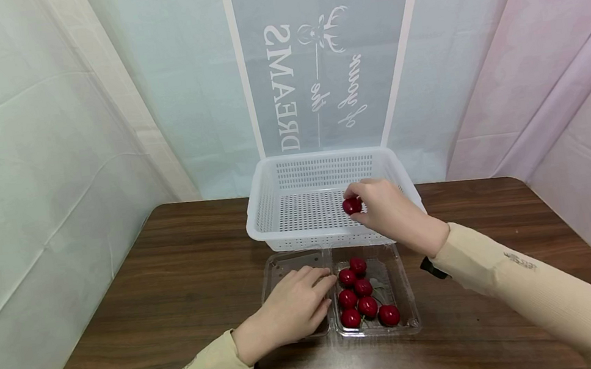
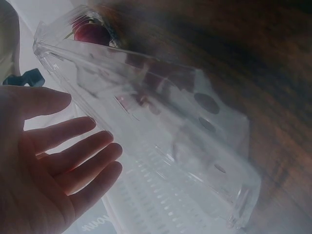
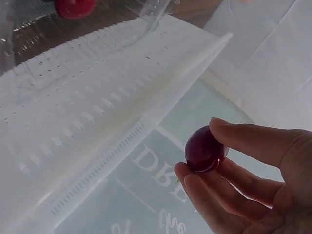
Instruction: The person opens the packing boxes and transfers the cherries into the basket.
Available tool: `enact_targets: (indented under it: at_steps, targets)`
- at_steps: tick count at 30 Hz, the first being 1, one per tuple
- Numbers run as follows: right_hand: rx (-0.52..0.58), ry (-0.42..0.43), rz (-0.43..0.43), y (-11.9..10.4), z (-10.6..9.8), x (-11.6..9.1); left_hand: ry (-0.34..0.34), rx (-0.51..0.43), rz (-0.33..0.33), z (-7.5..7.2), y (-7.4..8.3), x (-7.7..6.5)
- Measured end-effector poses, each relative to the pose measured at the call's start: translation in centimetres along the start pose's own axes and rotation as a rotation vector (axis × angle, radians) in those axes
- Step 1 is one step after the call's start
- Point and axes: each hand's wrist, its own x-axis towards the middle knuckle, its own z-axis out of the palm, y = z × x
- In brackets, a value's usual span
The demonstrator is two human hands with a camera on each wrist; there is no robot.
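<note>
Over the white perforated basket (image 1: pixel 301 233), my right hand (image 1: pixel 390 213) pinches a dark red cherry (image 1: pixel 351 206) between thumb and fingertips. The right wrist view shows the same cherry (image 3: pixel 205 149) in the fingers, with the basket wall (image 3: pixel 97 117) beyond it. Nearer to me lies a clear plastic clamshell box (image 1: pixel 405 294), opened flat, with several cherries (image 1: pixel 367 307) in its right half. My left hand (image 1: pixel 291 308) is over the lid half, fingers extended toward the hinge. In the left wrist view this hand (image 2: pixel 68 151) has its fingers spread beside the clear lid (image 2: pixel 170 117), holding nothing.
The basket stands at the back of the brown wooden table (image 1: pixel 190 271), just behind the clamshell. A grey printed curtain (image 1: pixel 334 50) hangs behind it, and pale cloth walls (image 1: pixel 36 148) enclose both sides. A green leaf-like piece (image 1: pixel 377 288) lies among the cherries.
</note>
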Motion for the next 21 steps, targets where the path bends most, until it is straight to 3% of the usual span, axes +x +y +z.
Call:
enact_targets:
  at_steps: [21]
  targets:
    - [0.071,-0.058,0.053,0.4,0.1,4.2,-0.007,0.004,-0.005,-0.1,-0.3,-0.4]
